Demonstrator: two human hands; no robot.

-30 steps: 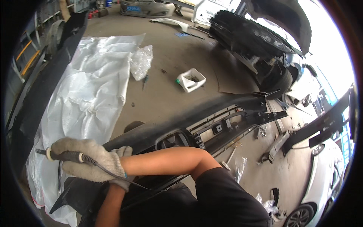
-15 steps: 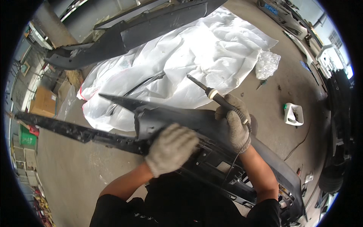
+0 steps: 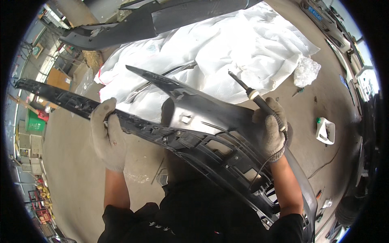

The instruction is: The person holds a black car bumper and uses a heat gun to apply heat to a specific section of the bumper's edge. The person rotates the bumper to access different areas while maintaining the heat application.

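Bare floor (image 3: 73,158) spread beneath us in the head view, with a crumpled white sheet (image 3: 247,48) over its upper part and a long dark panel (image 3: 194,19) along the sheet's far edge. Our black bumper (image 3: 204,108) ran slantwise between and below our two hands, its narrow arm reaching past the left hand (image 3: 108,137) toward the upper left and its wider body passing beneath the right hand (image 3: 274,131) toward the lower right.

We counted one such bumper near us, one pen-like tool (image 3: 264,106) with a pale collar and one thin cord (image 3: 263,167). Around them we saw one cut-open white container (image 3: 330,134) at the right, one clear plastic bundle (image 3: 306,71) beside the sheet, and one green bucket (image 3: 35,122) and one cardboard box (image 3: 59,79) at the left.

Both our hands wore pale gloves. We had the left one closed about the bumper's narrow arm, fingers and thumb bent round it. Our right was wrapped around the tool's handle, the tip pointing up and left over the sheet; whether that glove also touched the bumper, we could not tell.
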